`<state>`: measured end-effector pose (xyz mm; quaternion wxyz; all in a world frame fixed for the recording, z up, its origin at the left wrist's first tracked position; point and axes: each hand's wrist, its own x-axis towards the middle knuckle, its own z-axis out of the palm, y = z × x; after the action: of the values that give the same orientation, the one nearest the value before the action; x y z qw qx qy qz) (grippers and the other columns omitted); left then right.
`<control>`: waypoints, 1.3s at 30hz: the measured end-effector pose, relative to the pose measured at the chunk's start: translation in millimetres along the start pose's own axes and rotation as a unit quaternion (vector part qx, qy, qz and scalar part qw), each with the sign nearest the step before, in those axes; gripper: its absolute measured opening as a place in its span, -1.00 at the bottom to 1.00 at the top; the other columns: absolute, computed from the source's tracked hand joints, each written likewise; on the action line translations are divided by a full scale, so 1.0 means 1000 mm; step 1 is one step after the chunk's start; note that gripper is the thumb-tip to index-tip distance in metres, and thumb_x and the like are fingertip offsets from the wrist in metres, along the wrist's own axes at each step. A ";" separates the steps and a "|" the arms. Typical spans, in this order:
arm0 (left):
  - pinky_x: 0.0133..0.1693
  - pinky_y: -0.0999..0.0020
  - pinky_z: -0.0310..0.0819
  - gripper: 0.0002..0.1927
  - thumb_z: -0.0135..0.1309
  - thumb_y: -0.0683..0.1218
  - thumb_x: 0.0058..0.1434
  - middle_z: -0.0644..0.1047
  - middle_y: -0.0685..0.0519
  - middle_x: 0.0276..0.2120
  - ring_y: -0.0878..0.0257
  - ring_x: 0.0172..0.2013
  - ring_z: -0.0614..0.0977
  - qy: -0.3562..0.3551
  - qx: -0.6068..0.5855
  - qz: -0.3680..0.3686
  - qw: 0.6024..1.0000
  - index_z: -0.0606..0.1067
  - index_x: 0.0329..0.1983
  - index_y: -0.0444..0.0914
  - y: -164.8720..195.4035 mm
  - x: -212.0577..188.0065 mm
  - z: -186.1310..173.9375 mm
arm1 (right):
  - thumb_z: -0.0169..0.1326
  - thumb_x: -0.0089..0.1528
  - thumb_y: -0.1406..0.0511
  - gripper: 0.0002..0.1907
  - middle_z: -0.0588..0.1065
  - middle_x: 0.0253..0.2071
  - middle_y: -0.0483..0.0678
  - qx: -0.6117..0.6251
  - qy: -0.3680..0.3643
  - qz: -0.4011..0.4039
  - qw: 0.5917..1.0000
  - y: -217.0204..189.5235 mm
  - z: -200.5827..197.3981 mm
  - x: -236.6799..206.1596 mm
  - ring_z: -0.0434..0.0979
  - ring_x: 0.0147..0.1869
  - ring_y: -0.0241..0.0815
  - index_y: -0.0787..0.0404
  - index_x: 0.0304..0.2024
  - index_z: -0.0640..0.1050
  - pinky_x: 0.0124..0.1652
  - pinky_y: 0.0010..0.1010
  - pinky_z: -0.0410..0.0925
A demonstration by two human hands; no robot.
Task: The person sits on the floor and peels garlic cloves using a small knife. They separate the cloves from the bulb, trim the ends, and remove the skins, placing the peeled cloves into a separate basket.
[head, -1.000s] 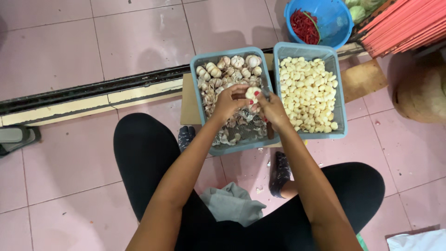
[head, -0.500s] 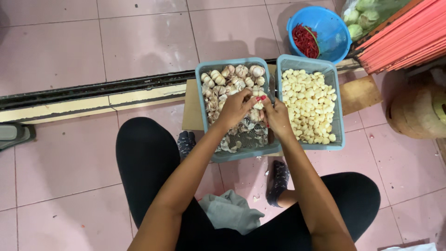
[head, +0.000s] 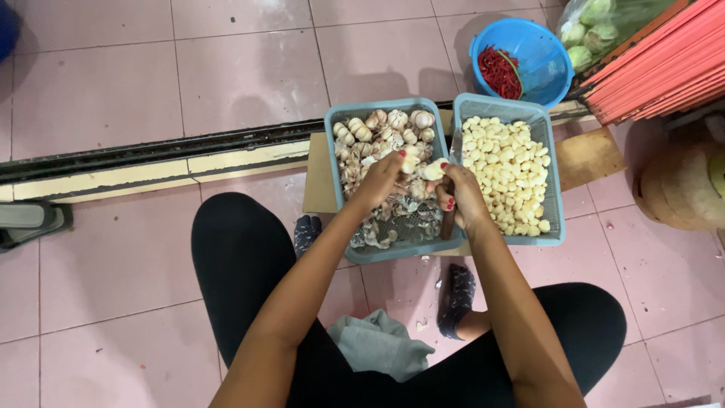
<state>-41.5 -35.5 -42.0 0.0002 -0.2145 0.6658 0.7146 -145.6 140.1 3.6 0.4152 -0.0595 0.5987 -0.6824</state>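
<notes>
Two grey-blue plastic baskets stand side by side on the floor in front of me. The left basket [head: 337,121] holds whole garlic bulbs at its far end and papery skins at its near end. Peeled cloves fill the right basket [head: 553,181]. My left hand [head: 381,180] grips a garlic bulb [head: 408,164] over the left basket. My right hand [head: 462,198] pinches a pale garlic clove [head: 433,170] at its fingertips and also holds a dark knife handle [head: 448,225] pointing down. The two hands meet above the rims where the baskets touch.
A blue bowl [head: 547,45] of red chillies [head: 498,72] sits beyond the baskets. Orange sticks [head: 657,64] and a bag of green vegetables [head: 596,30] lie at the upper right. A cardboard sheet [head: 319,181] lies under the baskets. A grey cloth [head: 381,344] rests between my legs.
The view has shifted slightly. Both hands stay together over the left basket, working on the garlic; the clove now shows between the fingertips.
</notes>
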 end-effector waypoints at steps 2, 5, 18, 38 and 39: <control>-0.20 0.19 0.66 -0.45 -0.29 0.20 0.46 0.57 -0.08 -0.29 0.00 -0.26 0.68 0.062 -0.037 -0.032 0.997 0.45 -0.01 -0.36 -0.006 0.004 -0.001 | -0.18 0.33 0.31 -0.89 0.52 -0.47 0.06 0.000 0.019 0.010 1.000 -0.001 0.000 -0.003 0.08 -0.74 -0.46 0.22 -0.14 0.31 -0.72 -0.58 0.02; -0.06 -0.03 0.54 -0.55 -0.09 0.17 0.43 0.58 -0.18 -0.21 -0.11 -0.13 0.66 0.134 0.407 0.024 0.903 0.49 -0.04 -0.32 -0.019 0.001 -0.001 | -0.13 0.35 0.27 -0.84 0.51 -0.47 0.07 -0.044 0.036 0.028 0.998 0.002 -0.002 -0.006 0.07 -0.75 -0.43 0.25 -0.12 0.31 -0.74 -0.54 0.01; -0.16 0.29 0.58 -0.73 0.28 -0.07 0.19 0.68 -0.10 -0.20 0.13 -0.23 0.70 0.071 0.148 0.216 0.963 0.63 -0.10 -0.29 0.024 0.016 0.037 | -0.05 0.39 0.25 -0.81 0.40 -0.51 -0.07 -0.052 0.054 -0.015 0.997 0.016 -0.026 0.025 0.16 -0.72 -0.40 0.23 -0.08 0.32 -0.72 -0.52 0.06; 0.15 0.39 0.58 -0.73 0.10 -0.27 0.29 0.65 -0.06 -0.02 0.20 0.00 0.68 -0.008 -0.390 0.013 0.921 0.55 0.06 -0.40 0.024 0.028 0.041 | -0.02 0.38 0.15 -0.69 0.52 -0.48 0.08 -0.393 0.114 -0.008 0.913 0.017 -0.060 0.008 0.40 -0.63 -0.19 0.26 0.00 0.42 -0.60 -0.34 0.26; 0.13 0.38 0.60 -0.72 0.12 -0.28 0.26 0.64 -0.04 -0.03 0.22 -0.03 0.68 -0.018 -0.405 0.025 0.914 0.55 0.05 -0.40 0.027 0.029 0.041 | 0.04 0.35 0.13 -0.64 0.54 -0.44 0.13 -0.471 0.108 -0.068 0.873 0.019 -0.063 0.008 0.46 -0.53 -0.08 0.28 0.00 0.43 -0.51 -0.29 0.31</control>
<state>-88.1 -8.0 -24.5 -0.0928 -0.1668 0.3249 0.9263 -177.7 184.1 -33.6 0.2232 -0.2148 0.8846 -0.3485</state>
